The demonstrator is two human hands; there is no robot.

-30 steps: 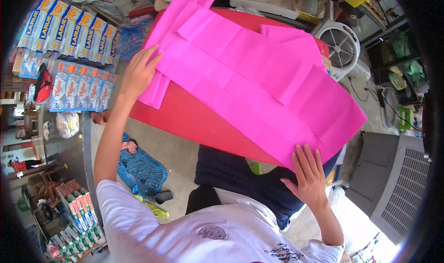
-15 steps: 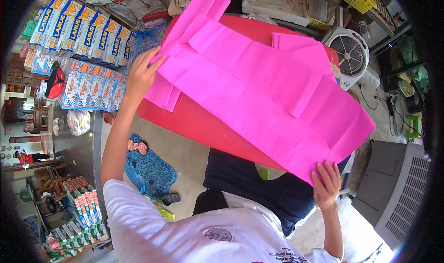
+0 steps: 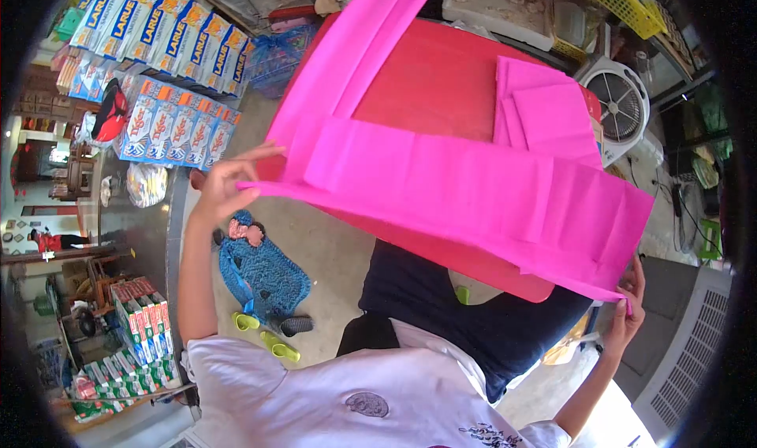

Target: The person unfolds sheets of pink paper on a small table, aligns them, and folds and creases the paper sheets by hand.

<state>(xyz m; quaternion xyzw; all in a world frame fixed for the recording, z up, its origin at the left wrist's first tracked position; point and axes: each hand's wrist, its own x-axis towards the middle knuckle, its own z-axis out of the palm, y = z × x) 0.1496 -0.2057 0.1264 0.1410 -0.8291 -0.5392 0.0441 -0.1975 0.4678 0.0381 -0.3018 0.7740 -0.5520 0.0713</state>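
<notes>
A long bright pink creased sheet (image 3: 441, 172), paper or thin cloth, stretches over the red tabletop (image 3: 441, 78). My left hand (image 3: 225, 184) pinches its near left corner between thumb and fingers, off the table's left edge. At the opposite end, my right hand (image 3: 627, 310) grips the near right corner beyond the table's edge. Between the hands the near edge is drawn fairly straight, with a narrow turned-over strip along it. Another folded pink strip (image 3: 359, 62) lies along the table's left side. A folded pink stack (image 3: 548, 113) rests on the far right part.
Larue boxes (image 3: 162, 26) and Tiger boxes (image 3: 173, 125) are stacked at the left. A white fan (image 3: 619, 105) stands beyond the table's right end. Green slippers (image 3: 280, 347) and a blue knitted bag (image 3: 264, 275) are on the floor. A grey slatted unit (image 3: 686, 345) is at right.
My left hand has moved down to the sheet's near corner, and my right hand has gone from lying on the sheet to gripping it. The sheet has shifted nearer, uncovering more red tabletop.
</notes>
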